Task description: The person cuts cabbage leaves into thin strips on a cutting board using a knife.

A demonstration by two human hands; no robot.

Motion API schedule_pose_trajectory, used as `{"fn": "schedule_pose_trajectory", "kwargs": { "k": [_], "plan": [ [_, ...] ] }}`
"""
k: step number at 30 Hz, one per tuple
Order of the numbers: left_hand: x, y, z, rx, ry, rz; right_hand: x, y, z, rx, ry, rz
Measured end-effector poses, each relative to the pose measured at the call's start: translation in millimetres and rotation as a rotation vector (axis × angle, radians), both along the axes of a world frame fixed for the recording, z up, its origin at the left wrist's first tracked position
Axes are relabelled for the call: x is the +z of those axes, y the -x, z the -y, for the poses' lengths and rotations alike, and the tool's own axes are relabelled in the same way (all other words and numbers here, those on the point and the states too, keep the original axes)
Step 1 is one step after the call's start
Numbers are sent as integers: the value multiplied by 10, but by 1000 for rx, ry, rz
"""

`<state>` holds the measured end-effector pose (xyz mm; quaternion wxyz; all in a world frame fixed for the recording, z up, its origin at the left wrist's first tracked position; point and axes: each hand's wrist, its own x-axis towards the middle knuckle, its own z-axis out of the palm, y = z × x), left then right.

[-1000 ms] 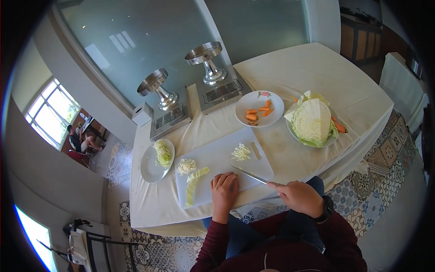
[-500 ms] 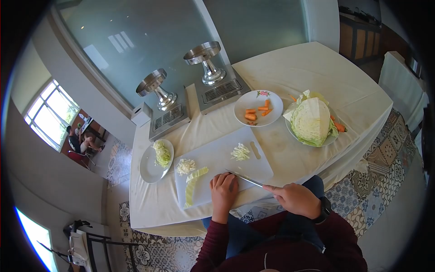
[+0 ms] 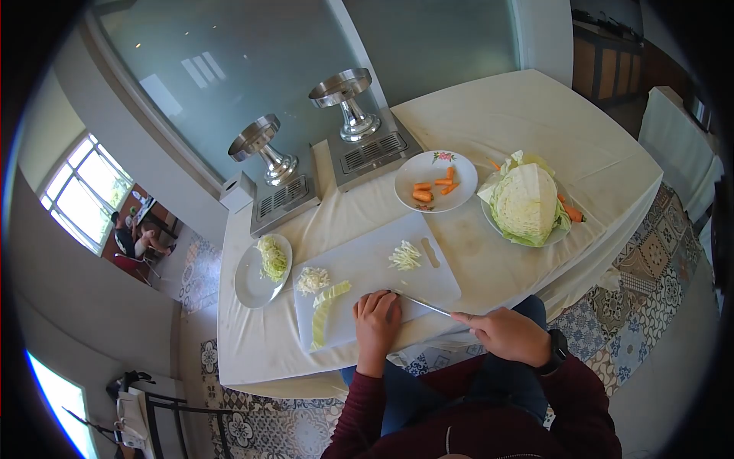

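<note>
My right hand [image 3: 501,330] is closed round the handle of a knife [image 3: 424,304], its blade pointing left across the near part of a white cutting board [image 3: 375,268]. The blade tip is beside the fingers of my left hand [image 3: 377,317], which are curled down on the board's near edge; whatever lies beneath them is hidden. Left of that hand lies a pale green strip of cabbage [image 3: 325,310]. Behind it sits a small pile of shredded cabbage [image 3: 312,281], and another shredded pile [image 3: 405,256] lies near the board's handle slot.
A plate of shredded cabbage [image 3: 271,258] stands left of the board. Behind are a flowered plate [image 3: 413,164] with carrot pieces [image 3: 423,195] and a cabbage [image 3: 524,203] on a plate with carrots. Two metal stands [image 3: 355,122] are at the back. A person [image 3: 130,236] sits far left.
My right hand and the knife have shifted slightly to the right, drawing the blade back a little. My left hand stays in nearly the same place.
</note>
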<state>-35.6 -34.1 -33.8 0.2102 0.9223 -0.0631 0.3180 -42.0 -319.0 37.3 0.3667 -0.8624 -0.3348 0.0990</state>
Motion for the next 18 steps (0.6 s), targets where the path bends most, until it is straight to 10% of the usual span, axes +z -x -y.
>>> {"fn": "schedule_pose_trajectory", "kwargs": {
  "k": [18],
  "plan": [
    [-34, -5, -18, 13, -11, -2, 15, -163, -344, 10, 121, 16]
  ]
}}
